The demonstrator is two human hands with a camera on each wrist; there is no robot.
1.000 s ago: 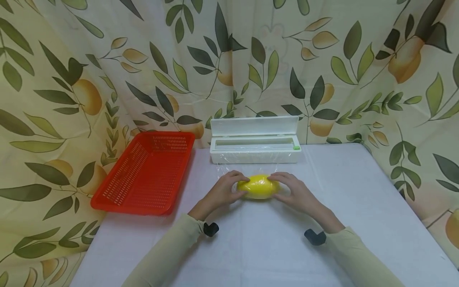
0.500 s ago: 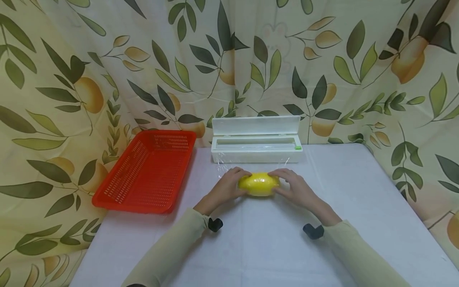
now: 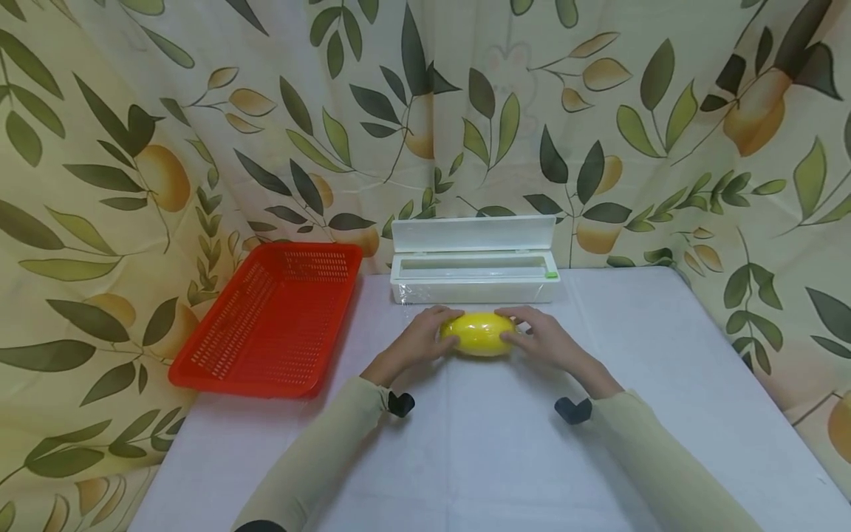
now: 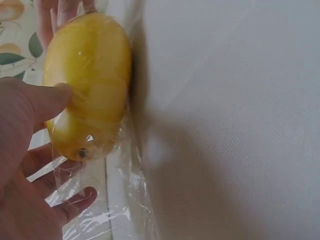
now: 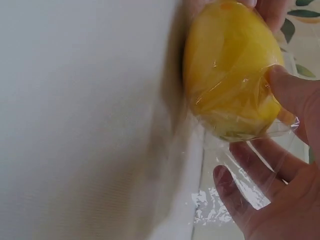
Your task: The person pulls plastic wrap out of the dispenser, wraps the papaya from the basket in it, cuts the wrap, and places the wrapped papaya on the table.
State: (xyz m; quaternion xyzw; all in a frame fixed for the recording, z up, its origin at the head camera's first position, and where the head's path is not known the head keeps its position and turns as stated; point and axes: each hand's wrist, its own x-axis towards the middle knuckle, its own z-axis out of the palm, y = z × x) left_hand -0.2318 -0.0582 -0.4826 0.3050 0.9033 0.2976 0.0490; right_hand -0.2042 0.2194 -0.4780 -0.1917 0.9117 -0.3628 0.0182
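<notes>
A mango-like yellow fruit (image 3: 479,334), smooth and oval, lies sideways between my hands with clear cling film around it. My left hand (image 3: 420,338) grips its left end, thumb on the near side. On the opposite end, my right hand (image 3: 545,341) holds it the same way. The left wrist view shows a small dark spot on the fruit (image 4: 87,85), and loose film (image 4: 105,220) spreads over the fingers. In the right wrist view, creased film (image 5: 215,200) trails past the fruit's end. Behind stands a white cling film box (image 3: 473,290), its lid up, from which film runs toward the fruit.
A red plastic basket (image 3: 266,325) with slotted walls stands to the left. The table has a white cloth (image 3: 505,473). Its back edge meets a curtain (image 3: 465,111) printed with leaves and fruit. A small green piece (image 3: 551,275) sits at the box's right end.
The fruit and both hands have moved slightly away from me, toward the box. It appears to have rolled, and less film shows between it and the box.
</notes>
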